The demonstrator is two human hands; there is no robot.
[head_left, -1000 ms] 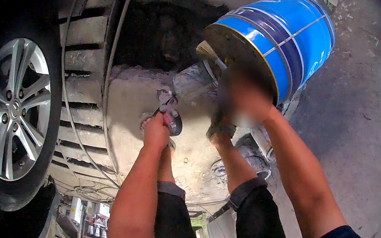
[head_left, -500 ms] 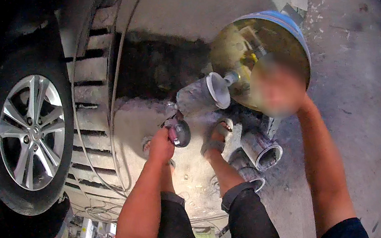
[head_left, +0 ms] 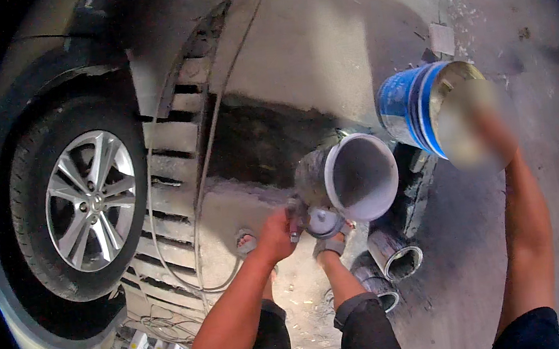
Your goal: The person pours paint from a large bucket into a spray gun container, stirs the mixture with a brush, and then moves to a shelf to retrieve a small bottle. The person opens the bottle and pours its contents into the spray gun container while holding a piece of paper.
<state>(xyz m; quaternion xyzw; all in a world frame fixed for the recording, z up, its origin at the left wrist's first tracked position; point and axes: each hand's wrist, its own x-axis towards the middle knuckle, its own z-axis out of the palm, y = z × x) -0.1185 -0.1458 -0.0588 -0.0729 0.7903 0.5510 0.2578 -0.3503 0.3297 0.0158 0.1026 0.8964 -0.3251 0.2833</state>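
A big car wheel (head_left: 93, 199) with a black tire fills the left side. At the upper right, a blue bucket (head_left: 410, 108) tips over. A wide gray cup (head_left: 366, 182) sits near the middle, open end showing. Two dirty cans (head_left: 387, 243) lie below it. The right hand (head_left: 495, 132) is at the bucket's mouth, too blurry to tell its grip. The left hand (head_left: 278, 235), left of the cup, is wrapped around a small tool (head_left: 293, 221).
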